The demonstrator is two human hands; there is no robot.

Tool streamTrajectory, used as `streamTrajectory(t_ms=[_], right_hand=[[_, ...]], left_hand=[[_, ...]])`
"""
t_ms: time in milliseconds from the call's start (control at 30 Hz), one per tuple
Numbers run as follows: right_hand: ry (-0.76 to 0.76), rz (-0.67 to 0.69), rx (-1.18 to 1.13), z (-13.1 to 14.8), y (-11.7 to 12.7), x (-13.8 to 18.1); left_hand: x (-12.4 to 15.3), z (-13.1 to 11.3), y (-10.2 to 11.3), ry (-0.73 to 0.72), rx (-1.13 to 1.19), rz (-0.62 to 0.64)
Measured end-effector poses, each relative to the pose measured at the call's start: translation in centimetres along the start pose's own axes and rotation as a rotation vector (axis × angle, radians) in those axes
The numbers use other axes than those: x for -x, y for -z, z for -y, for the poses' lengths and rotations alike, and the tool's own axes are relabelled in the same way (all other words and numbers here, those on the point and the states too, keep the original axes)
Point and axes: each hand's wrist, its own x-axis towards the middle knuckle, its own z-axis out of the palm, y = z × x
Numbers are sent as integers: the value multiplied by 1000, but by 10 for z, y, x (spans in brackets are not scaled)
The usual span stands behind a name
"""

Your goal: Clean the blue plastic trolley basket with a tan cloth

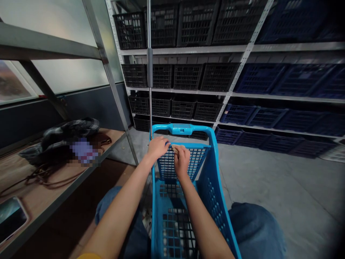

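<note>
A blue plastic shopping cart (215, 172) with lattice walls stands between my knees, its handle (181, 128) at the far end. My left hand (157, 147) grips the far left corner, fingers curled over the top edge of the lattice panel (198, 158). Beside it, my right hand (182, 160) is closed on a small pale cloth (175, 147) and presses it to that same top edge. Much of the cloth is hidden by the fingers. Inside the cart, the lattice floor (168, 216) shows.
Racks of black crates (184, 77) and dark blue crates (258, 79) line the far side. A metal pole (150, 68) rises by the cart's left corner. On the wooden shelf (115, 136) at left lie a dark plaid cloth (70, 129), a brown strap (64, 181) and a phone (12, 219).
</note>
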Motion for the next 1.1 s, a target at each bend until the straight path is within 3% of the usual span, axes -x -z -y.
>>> streamTrajectory(t_ms=[133, 300, 433, 533, 600, 800, 867, 967, 1100], right_hand=[[6, 175, 32, -22, -7, 38], [-125, 368, 123, -52, -15, 127], [-234, 525, 219, -63, -9, 163], [-265, 586, 263, -56, -9, 152], [-241, 530, 240, -41, -11, 126], [-51, 42, 38, 3, 3, 17], [-10, -26, 32, 4, 10, 1], [1, 82, 15, -9, 10, 13], [-97, 268, 16, -31, -2, 74]], left_hand=[[1, 2, 1, 6, 11, 2], [2, 1, 3, -7, 0, 2], [3, -1, 5, -4, 10, 1], [5, -2, 6, -14, 11, 4], [6, -3, 6, -23, 6, -2], [9, -1, 4, -21, -31, -16], [9, 0, 3, -21, -32, -12], [10, 1, 4, -9, -25, -2], [11, 1, 6, 5, -23, 25]])
